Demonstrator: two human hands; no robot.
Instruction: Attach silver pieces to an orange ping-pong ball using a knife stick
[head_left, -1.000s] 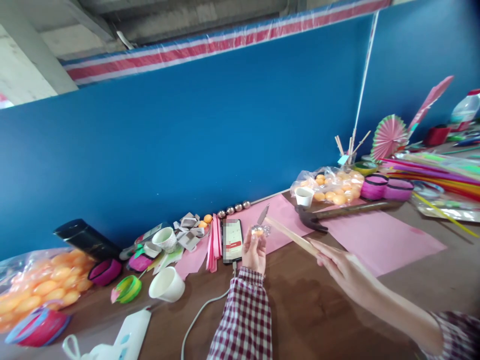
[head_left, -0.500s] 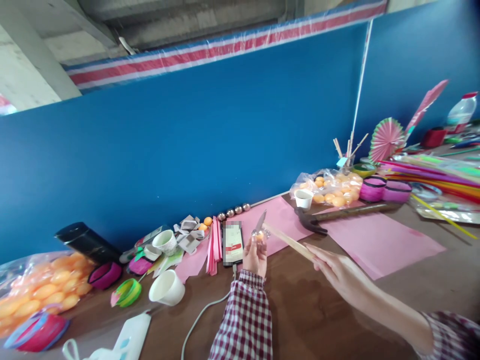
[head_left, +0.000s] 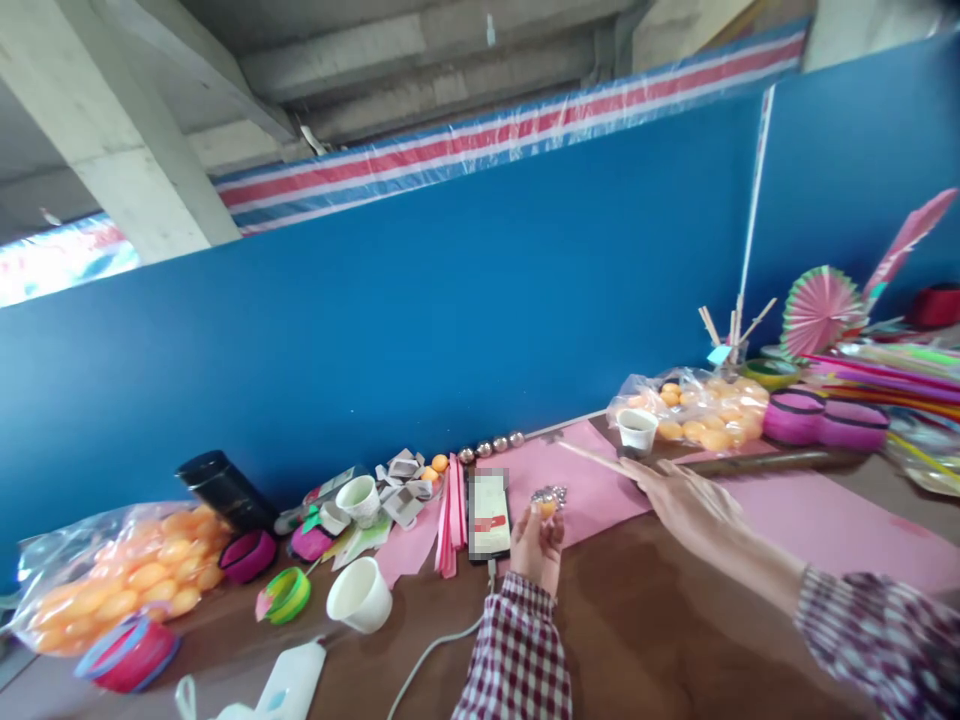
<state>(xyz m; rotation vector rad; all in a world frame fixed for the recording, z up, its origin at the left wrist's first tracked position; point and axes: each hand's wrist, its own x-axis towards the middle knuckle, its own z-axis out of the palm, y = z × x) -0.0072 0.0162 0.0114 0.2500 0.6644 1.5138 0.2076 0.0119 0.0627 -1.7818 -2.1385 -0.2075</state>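
The left hand (head_left: 541,540) is closed around a small orange ball (head_left: 548,507) with shiny foil on top, held up above the table (head_left: 645,620) beside the phone (head_left: 489,515). The right hand (head_left: 686,500) grips a thin wooden stick (head_left: 592,458) that points left. Compared with 0.5 s ago, the stick tip is no longer at the ball; the 2 are now apart, and the right hand is farther back, near the white cup (head_left: 637,431).

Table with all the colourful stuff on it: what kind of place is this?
Probably a craft workbench where paper toys or decorations are made. Folded pink paper fans, bags of orange balls and bundles of coloured sticks crowd the brown table against a blue partition.
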